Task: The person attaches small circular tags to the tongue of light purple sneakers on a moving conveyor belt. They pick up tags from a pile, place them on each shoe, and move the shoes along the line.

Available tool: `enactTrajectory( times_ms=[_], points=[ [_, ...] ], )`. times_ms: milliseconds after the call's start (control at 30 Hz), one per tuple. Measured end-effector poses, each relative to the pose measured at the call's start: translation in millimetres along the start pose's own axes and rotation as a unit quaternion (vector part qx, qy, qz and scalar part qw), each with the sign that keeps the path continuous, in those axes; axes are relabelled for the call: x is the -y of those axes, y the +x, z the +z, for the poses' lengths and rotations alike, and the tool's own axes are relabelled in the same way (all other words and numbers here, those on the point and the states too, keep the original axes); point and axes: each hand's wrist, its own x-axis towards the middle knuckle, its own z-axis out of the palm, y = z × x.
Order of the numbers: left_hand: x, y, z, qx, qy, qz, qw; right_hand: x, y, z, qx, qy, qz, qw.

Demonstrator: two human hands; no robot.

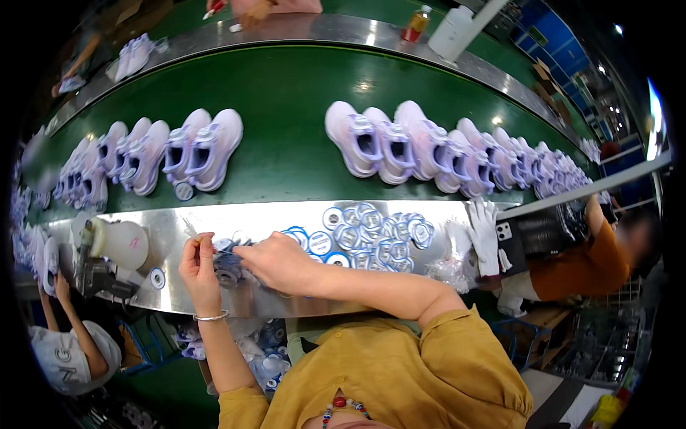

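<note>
My left hand (pixel 198 266), with a bracelet at the wrist, is raised over the steel ledge (pixel 171 222), fingers pinched on thin pale strings whose ends stick out above. Closed fingers of my right hand (pixel 275 263) meet it from the right, pinching the strings too. Below and between both hands lies a bunch of round hang tags (pixel 227 274), partly covered by my right hand. Right of that hand spreads a pile of round blue-and-white tags (pixel 368 236). One loose tag (pixel 157 278) lies to the left.
Beyond the ledge, a green belt (pixel 286 129) carries rows of white-lilac sneakers (pixel 214 150). A tape-dispenser-like device (pixel 118 243) stands at left. White gloves (pixel 484 239), a phone (pixel 504 232) and a crumpled clear bag (pixel 454 261) lie at right. Co-workers sit on both sides.
</note>
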Motion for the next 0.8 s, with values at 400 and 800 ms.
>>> enactTrajectory(
  times_ms=[400,800],
  points=[
    [50,20,5,-0.089,0.206,0.041,0.974,-57,-88,-111,-0.002,0.320,0.175,0.931],
    [0,34,285,0.240,0.194,0.199,0.930,-177,-115,-182,-0.184,0.337,0.265,0.885]
  ],
)
